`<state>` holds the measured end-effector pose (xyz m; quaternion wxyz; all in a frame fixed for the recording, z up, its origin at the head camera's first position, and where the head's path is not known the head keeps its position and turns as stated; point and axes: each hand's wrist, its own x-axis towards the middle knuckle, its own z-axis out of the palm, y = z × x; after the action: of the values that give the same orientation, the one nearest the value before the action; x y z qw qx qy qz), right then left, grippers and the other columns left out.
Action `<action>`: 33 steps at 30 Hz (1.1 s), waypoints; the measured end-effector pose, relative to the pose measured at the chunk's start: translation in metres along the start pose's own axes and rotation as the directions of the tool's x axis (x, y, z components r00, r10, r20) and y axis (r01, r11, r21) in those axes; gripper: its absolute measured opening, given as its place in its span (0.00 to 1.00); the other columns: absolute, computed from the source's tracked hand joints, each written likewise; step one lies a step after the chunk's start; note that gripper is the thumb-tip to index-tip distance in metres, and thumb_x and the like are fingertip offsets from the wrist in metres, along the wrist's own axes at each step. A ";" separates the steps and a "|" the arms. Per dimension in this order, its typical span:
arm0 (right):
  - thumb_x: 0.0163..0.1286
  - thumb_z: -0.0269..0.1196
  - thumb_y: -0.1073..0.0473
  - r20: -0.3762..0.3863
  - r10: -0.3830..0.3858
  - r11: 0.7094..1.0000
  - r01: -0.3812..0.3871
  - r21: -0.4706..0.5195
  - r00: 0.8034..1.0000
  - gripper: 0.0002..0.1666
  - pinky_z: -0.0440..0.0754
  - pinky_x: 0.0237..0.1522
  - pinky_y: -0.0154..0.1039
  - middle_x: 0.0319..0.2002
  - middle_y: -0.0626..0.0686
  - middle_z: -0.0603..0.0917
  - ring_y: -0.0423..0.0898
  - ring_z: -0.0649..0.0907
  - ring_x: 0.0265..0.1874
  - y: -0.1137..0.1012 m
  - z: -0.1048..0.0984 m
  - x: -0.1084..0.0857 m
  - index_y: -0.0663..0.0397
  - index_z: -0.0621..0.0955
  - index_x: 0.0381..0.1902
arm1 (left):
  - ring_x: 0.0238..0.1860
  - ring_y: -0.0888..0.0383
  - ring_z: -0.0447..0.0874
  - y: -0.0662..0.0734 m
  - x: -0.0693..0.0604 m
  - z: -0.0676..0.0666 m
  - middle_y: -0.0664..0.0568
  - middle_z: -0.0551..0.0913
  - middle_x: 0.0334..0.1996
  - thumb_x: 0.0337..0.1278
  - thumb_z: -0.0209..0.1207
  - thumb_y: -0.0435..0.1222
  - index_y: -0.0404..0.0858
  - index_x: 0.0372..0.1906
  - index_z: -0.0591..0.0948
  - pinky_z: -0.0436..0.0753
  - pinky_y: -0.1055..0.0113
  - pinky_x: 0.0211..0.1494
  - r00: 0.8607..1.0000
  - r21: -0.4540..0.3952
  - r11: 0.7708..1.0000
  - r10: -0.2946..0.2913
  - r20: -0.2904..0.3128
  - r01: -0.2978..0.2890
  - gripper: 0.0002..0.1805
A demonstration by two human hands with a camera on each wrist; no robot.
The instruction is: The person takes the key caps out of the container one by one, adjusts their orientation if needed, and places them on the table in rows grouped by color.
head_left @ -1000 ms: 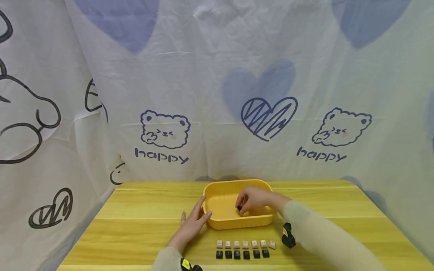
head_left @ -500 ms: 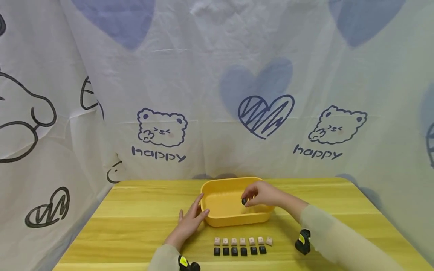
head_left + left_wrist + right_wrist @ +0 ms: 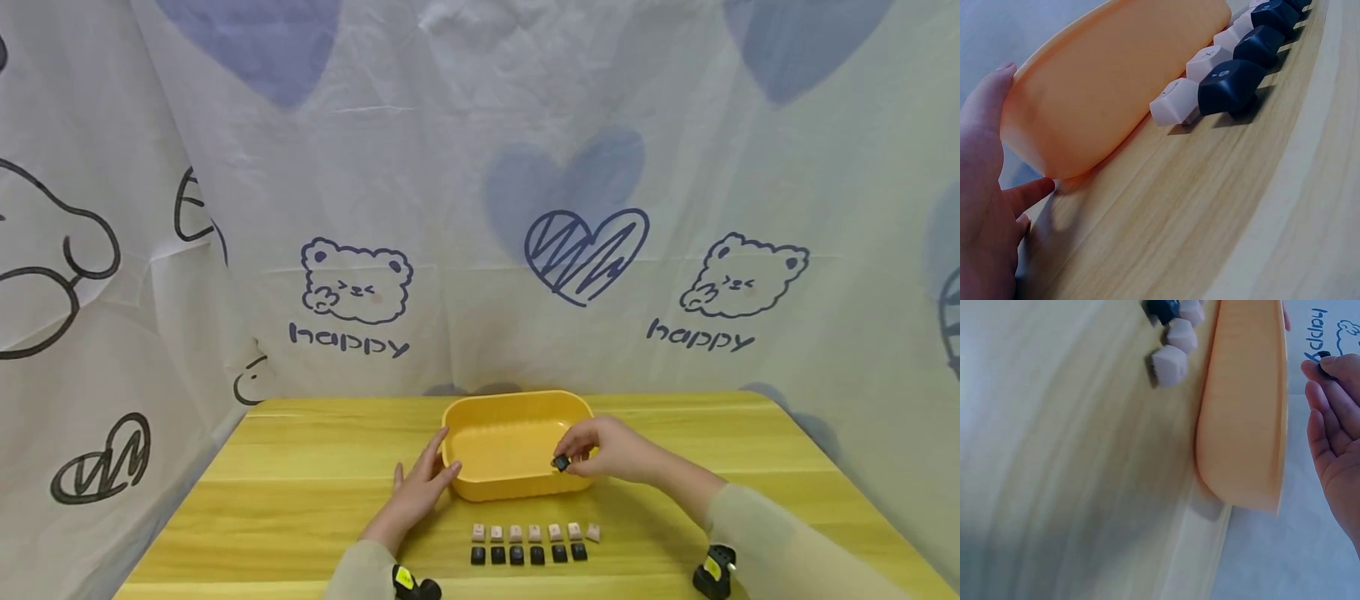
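A black keycap [image 3: 561, 462] is pinched between the thumb and fingers of my right hand [image 3: 611, 450], over the front right rim of a yellow plastic bin [image 3: 517, 487]. In the right wrist view only a dark bit of that keycap [image 3: 1326, 365] shows between the fingertips. My left hand [image 3: 416, 496] rests against the bin's left end with its fingers spread, thumb near the front corner. In front of the bin lie a row of white keycaps [image 3: 515, 532] and, nearer, a row of black keycaps [image 3: 517, 555]. The rightmost white keycap [image 3: 593, 532] sits slightly turned.
The yellow wood-grain table [image 3: 300, 500] carries everything. Behind it hangs a white cloth [image 3: 465, 333] with hearts and bear drawings, and more cloth runs along the left side. Both wrists wear small black devices, the left one [image 3: 412, 585] near the table's front.
My right hand has lifted out of the bin's inside and moved right and towards the front rim, carrying the black keycap. The left hand stays on the bin. The view shifted slightly.
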<state>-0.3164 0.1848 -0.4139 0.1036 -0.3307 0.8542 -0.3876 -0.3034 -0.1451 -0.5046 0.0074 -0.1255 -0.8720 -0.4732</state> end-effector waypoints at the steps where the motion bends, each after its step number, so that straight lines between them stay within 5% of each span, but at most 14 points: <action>1: 0.61 0.68 0.65 0.002 0.011 1.000 -0.011 0.010 1.000 0.09 0.84 0.38 0.39 0.36 0.45 0.87 0.43 0.84 0.35 -0.001 0.001 -0.003 0.53 0.87 0.40 | 0.69 0.39 0.63 0.000 0.000 0.000 0.37 0.68 0.67 0.71 0.51 0.51 0.49 0.77 0.53 0.25 0.35 0.68 1.000 0.003 1.000 0.000 0.001 0.000 0.36; 13: 0.61 0.66 0.68 0.051 0.070 0.984 -0.077 0.163 0.996 0.09 0.84 0.37 0.36 0.36 0.50 0.88 0.45 0.85 0.36 -0.006 0.011 -0.042 0.58 0.86 0.40 | 0.69 0.39 0.63 -0.002 0.002 0.001 0.37 0.66 0.69 0.71 0.51 0.52 0.50 0.78 0.52 0.25 0.34 0.68 1.000 0.018 1.000 -0.001 0.001 0.001 0.37; 23: 0.61 0.64 0.69 0.086 0.046 0.967 -0.067 0.248 0.995 0.09 0.84 0.36 0.35 0.35 0.54 0.87 0.46 0.85 0.34 0.013 0.024 -0.067 0.63 0.84 0.41 | 0.69 0.38 0.62 0.001 0.000 -0.001 0.36 0.66 0.69 0.71 0.51 0.50 0.48 0.78 0.53 0.25 0.34 0.68 1.000 0.027 1.000 -0.004 -0.001 0.004 0.37; 33: 0.58 0.65 0.69 -0.038 0.209 0.925 -0.185 0.332 0.977 0.13 0.85 0.30 0.38 0.41 0.58 0.85 0.53 0.87 0.32 0.023 0.043 -0.072 0.66 0.82 0.43 | 0.69 0.39 0.63 0.000 0.001 0.001 0.36 0.64 0.70 0.72 0.51 0.49 0.48 0.78 0.52 0.24 0.34 0.68 1.000 0.018 1.000 -0.002 0.006 0.002 0.36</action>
<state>-0.2544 0.2167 -0.4653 0.1642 -0.2072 0.8102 -0.5231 -0.3039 -0.1445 -0.5049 0.0054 -0.1260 -0.8763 -0.4650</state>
